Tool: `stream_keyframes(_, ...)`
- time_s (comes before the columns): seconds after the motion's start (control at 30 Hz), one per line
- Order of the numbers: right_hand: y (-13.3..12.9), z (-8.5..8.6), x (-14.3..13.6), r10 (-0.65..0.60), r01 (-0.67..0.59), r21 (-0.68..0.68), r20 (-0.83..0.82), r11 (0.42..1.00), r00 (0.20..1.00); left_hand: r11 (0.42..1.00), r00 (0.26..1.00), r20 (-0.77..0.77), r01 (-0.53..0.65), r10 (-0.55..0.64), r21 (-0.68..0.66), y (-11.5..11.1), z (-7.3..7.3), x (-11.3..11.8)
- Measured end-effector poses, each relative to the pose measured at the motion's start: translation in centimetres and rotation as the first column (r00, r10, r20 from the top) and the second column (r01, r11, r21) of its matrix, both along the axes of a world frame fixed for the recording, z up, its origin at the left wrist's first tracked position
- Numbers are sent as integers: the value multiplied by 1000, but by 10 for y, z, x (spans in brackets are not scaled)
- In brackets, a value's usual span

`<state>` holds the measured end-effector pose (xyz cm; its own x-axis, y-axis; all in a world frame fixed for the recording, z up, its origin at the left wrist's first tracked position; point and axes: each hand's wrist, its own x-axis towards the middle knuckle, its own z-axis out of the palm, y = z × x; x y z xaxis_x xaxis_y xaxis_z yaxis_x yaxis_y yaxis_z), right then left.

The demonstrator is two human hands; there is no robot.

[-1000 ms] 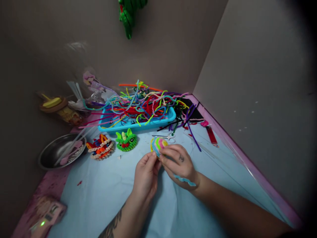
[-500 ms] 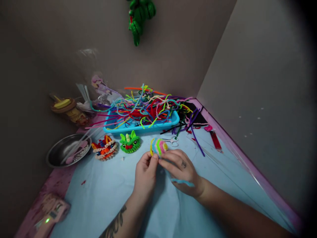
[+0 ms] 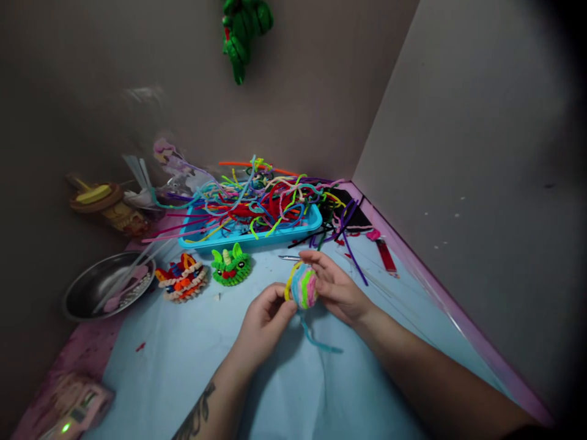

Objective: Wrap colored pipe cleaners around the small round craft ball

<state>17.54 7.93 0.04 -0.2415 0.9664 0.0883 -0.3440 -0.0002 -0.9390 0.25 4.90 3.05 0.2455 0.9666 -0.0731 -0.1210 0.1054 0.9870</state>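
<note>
while the head camera looks down on a pale blue sheet [image 3: 192, 366], the left hand [image 3: 268, 318] pinches the left edge of a striped pipe-cleaner ball [image 3: 303, 288] between thumb and fingers. the right hand [image 3: 337, 290] curls against the ball's right side, fingers bent and touching it, so the ball is held between both hands above the sheet. a loose blue pipe-cleaner end [image 3: 316, 344] trails from its underside. just behind lie scissors [image 3: 288, 257], their handles hidden by the right hand. left of them, a green horned animal head [image 3: 232, 269] stands beside an orange-and-cream one [image 3: 182, 282], near a metal bowl [image 3: 82, 292]. farther back, a blue tray [image 3: 257, 241] overflows with pipe cleaners [image 3: 275, 201].
</note>
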Motion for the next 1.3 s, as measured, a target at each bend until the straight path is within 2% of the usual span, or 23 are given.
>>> stream_keyframes(0.1, 0, -1, -1, -70, 70, 41, 11, 997, 997, 997, 998, -18, -53, 54, 48, 1, 0, 0)
stream_keyframes(0.2, 1, -2, -2, -117, 116, 67, 1, 991, 993, 988, 992, -98, -66, 80, 139, 3, -1, -2)
stream_keyframes(0.37, 1, -2, -3, -96, 96, 28, -20, 995, 995, 972, 965, -246, -35, 94, 232, 3, -7, -3)
stream_keyframes(0.5, 0, -2, -5, -69, 69, -30, -31, 997, 997, 970, 962, -250, -50, 111, 237, 2, -6, -1)
stream_keyframes(0.67, -2, -5, -8, -24, 24, -32, -12, 999, 1000, 986, 982, -154, -91, 113, 141, 2, -1, -1)
stream_keyframes(0.77, -4, -8, -8, -33, 29, 50, 85, 998, 996, 989, 988, -61, -138, 141, 53, 4, -3, -3)
stream_keyframes(0.83, -6, -8, -8, -153, 121, 172, 183, 978, 971, 969, 969, 30, -244, 245, -24, 7, -6, -5)
stream_keyframes(0.9, -9, -6, -7, -326, 231, 325, 274, 917, 905, 933, 929, 113, -342, 354, -107, 10, -10, -7)
stream_keyframes(0.97, -14, -2, -8, -421, 245, 444, 357, 862, 834, 911, 899, 178, -367, 399, -186, 12, -12, -8)
stream_keyframes(1.13, -24, 7, -16, -347, 36, 514, 524, 857, 777, 893, 873, 260, -333, 413, -303, 10, -7, -3)
stream_keyframes(1.23, -27, 5, -20, -330, -51, 523, 608, 851, 722, 879, 857, 300, -300, 419, -372, 7, -6, 1)
stream_keyframes(1.3, -27, 2, -21, -302, -105, 487, 681, 867, 667, 869, 849, 315, -283, 423, -406, 6, -8, 3)
